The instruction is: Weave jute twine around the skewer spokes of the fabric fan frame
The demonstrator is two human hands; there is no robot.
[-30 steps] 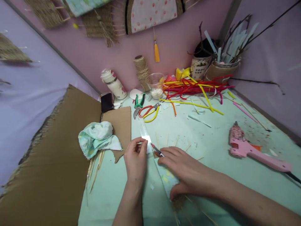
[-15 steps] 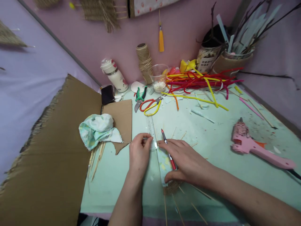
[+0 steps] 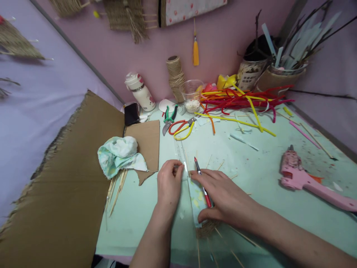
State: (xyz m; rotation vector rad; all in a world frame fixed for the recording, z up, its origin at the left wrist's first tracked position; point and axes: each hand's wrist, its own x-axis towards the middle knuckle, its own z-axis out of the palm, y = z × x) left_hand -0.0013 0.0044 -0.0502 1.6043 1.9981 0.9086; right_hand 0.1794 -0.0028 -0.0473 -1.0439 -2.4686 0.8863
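My left hand (image 3: 169,186) pinches the near end of a clear plastic ruler (image 3: 180,152) that lies on the mint-green table (image 3: 251,163). My right hand (image 3: 223,197) holds a red pen (image 3: 203,182) with its tip pointing away, and presses down on a strip of patterned pale fabric (image 3: 196,203). A piece of woven straw with thin sticks (image 3: 206,229) pokes out from under the fabric near the table's front edge.
A large cardboard sheet (image 3: 69,186) lies at left with a crumpled cloth (image 3: 119,154) and thin sticks. Scissors (image 3: 181,128), green pliers (image 3: 169,118), a twine spool (image 3: 175,76), a bottle (image 3: 141,95) and pipe cleaners (image 3: 240,100) lie behind. A pink glue gun (image 3: 309,178) rests at right.
The right hand turned the pen up so its tip points away, and slid along the fabric strip. The left hand stayed on the ruler's end. The view shifted slightly.
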